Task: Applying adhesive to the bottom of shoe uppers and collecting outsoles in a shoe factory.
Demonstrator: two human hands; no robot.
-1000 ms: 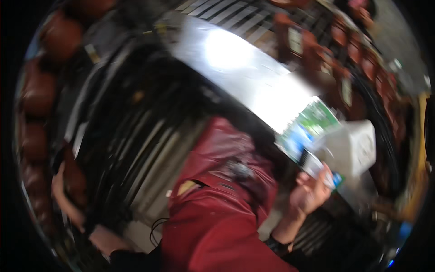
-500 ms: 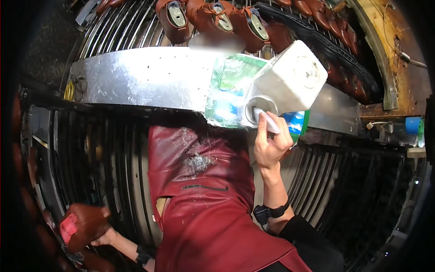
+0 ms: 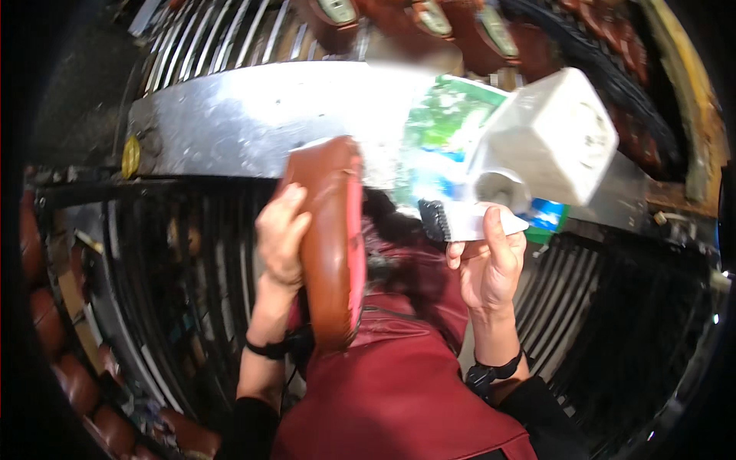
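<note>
My left hand (image 3: pixel 281 236) is wrapped round a brown leather shoe (image 3: pixel 323 249), held on edge above my lap. Its pinkish-red underside faces right, toward the brush. Between the thumb and fingers of my right hand (image 3: pixel 492 264) is a small brush (image 3: pixel 464 221) with a white handle and dark bristles pointing left. The brush is apart from the shoe. Just behind it lies a tilted white plastic jug (image 3: pixel 548 134), its round mouth toward me. Under the jug is a green and blue printed sheet (image 3: pixel 438 142).
A metal plate (image 3: pixel 230 123) spans the bench in front of me. Beyond it, brown shoes (image 3: pixel 429 19) stand on a slatted rack (image 3: pixel 207 42). More brown shoes (image 3: pixel 77 379) are at lower left. A dark red apron (image 3: pixel 383 383) covers my lap; dark slatted racks (image 3: pixel 590 299) flank me.
My left hand has brought the shoe up from the lower left to the middle. My right hand has drawn the brush out of the jug's mouth and turned its bristles left. The view has shifted.
</note>
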